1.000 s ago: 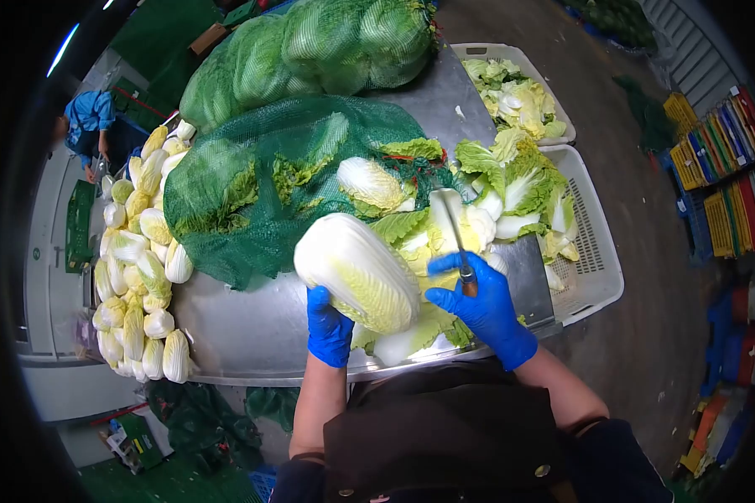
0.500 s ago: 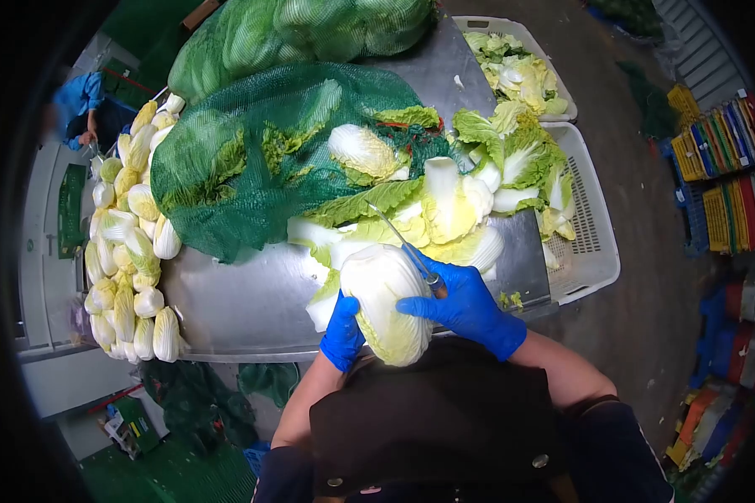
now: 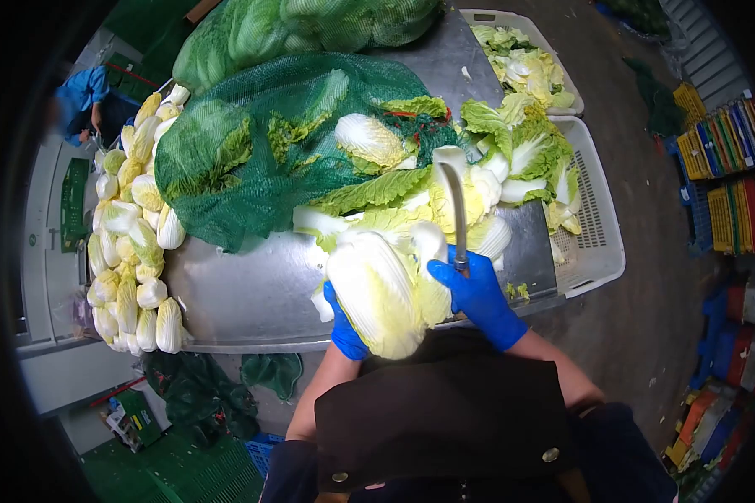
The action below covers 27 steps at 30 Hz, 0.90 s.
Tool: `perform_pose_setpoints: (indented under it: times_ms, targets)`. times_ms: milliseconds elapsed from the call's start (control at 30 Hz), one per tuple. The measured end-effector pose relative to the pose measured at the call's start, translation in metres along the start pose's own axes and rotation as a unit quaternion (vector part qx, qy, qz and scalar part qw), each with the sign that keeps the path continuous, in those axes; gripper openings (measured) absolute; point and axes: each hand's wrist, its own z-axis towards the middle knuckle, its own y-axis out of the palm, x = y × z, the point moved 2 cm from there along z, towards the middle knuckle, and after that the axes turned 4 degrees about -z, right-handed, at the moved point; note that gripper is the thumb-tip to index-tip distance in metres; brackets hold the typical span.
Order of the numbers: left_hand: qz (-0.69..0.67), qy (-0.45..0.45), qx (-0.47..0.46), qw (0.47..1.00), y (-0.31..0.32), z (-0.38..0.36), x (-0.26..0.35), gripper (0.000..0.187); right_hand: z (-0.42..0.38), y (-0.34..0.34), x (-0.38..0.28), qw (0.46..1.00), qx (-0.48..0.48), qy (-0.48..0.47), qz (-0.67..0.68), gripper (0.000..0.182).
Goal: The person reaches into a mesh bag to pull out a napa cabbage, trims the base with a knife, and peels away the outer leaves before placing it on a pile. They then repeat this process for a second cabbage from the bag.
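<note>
My left hand (image 3: 346,329), in a blue glove, grips a pale napa cabbage (image 3: 369,289) from its left side, close to my apron. In my blue-gloved right hand (image 3: 481,298) is a knife (image 3: 459,214), its curved blade pointing up and away from me. A loose outer leaf (image 3: 430,251) stands out along the cabbage's right side, between it and my right hand; where it joins is hidden. Behind them, trimmed leaves (image 3: 369,191) lie heaped on the metal table (image 3: 235,293). Another napa cabbage (image 3: 367,138) rests at the mouth of a green mesh bag (image 3: 268,201).
Trimmed napa cabbages (image 3: 126,293) are stacked along the table's left end. Full mesh sacks (image 3: 302,38) lie at the back. Two white crates (image 3: 600,218) stand off the right edge, the farther holding leaves. A person in blue (image 3: 84,96) is at the far left.
A leaf on the cabbage's right side has come away from the head. My right hand has moved right, and the knife has swung from pointing up-left to nearly straight up.
</note>
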Motion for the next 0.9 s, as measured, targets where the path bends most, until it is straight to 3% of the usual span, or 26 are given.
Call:
perform_pose_setpoints:
  times_ms: [100,167,200,233,300,367,400,433,533,600,633,700,733,767,833,867,900]
  targets:
    - [0.018,0.056,0.053,0.997,-0.007,0.006,0.020,0.090,0.001,-0.024,-0.011,0.996,0.055,-0.027,-0.059,0.031]
    - [0.022,0.074,0.053,0.996,0.002,0.014,0.034,0.088,0.015,-0.052,-0.015,0.997,0.068,-0.029,0.028,0.037]
    - [0.037,0.072,0.051,0.995,0.008,0.018,0.038,0.086,0.020,-0.071,-0.031,0.903,0.058,0.038,-0.423,0.051]
    - [0.052,0.070,0.049,0.995,0.015,0.020,0.040,0.085,0.019,-0.064,-0.040,0.903,0.057,0.034,-0.425,0.051]
    - [0.047,0.078,0.053,0.994,0.029,0.025,0.037,0.080,0.011,-0.025,-0.067,0.897,0.049,-0.318,-0.305,0.062]
    - [0.045,0.082,0.055,0.994,0.042,0.033,0.032,0.076,0.001,0.006,-0.079,0.901,-0.043,-0.331,-0.278,0.065]
    - [0.049,0.110,0.050,0.992,0.048,0.038,0.029,0.074,-0.002,0.015,-0.080,0.902,-0.073,-0.312,-0.290,0.055]
    - [0.052,0.137,0.047,0.988,0.053,0.039,0.027,0.073,-0.002,0.022,-0.078,0.912,-0.049,-0.304,-0.271,0.044]
    - [0.035,0.115,0.055,0.991,0.051,0.041,0.036,0.073,-0.003,0.004,-0.059,0.928,-0.091,-0.267,-0.245,0.036]
    - [0.021,0.111,0.055,0.992,0.051,0.040,0.038,0.074,-0.011,-0.015,-0.048,0.945,-0.214,-0.149,-0.197,0.032]
    - [0.046,0.145,0.072,0.986,0.054,0.040,0.041,0.080,-0.010,-0.023,-0.051,0.943,-0.219,-0.154,-0.200,0.032]
    - [0.072,0.178,0.092,0.977,0.059,0.030,0.045,0.085,-0.012,-0.038,-0.058,0.943,-0.042,-0.136,-0.300,0.046]
    - [0.010,0.157,0.014,0.987,0.066,0.022,0.045,0.091,-0.012,-0.031,-0.067,0.962,-0.049,-0.155,-0.222,0.062]
    - [-0.051,0.132,-0.063,0.988,0.075,0.014,0.044,0.097,-0.015,-0.023,-0.074,0.961,-0.047,-0.157,-0.222,0.062]
    - [-0.055,0.132,-0.081,0.986,0.083,0.002,0.042,0.106,-0.022,-0.006,-0.083,0.992,-0.084,-0.089,-0.042,0.075]
    - [-0.022,0.146,-0.079,0.986,0.082,-0.001,0.040,0.109,-0.017,-0.003,-0.072,0.986,-0.048,-0.161,-0.019,0.080]
    - [0.010,0.162,-0.075,0.984,0.079,-0.001,0.040,0.111,-0.014,-0.004,-0.069,0.985,-0.048,-0.166,-0.019,0.080]
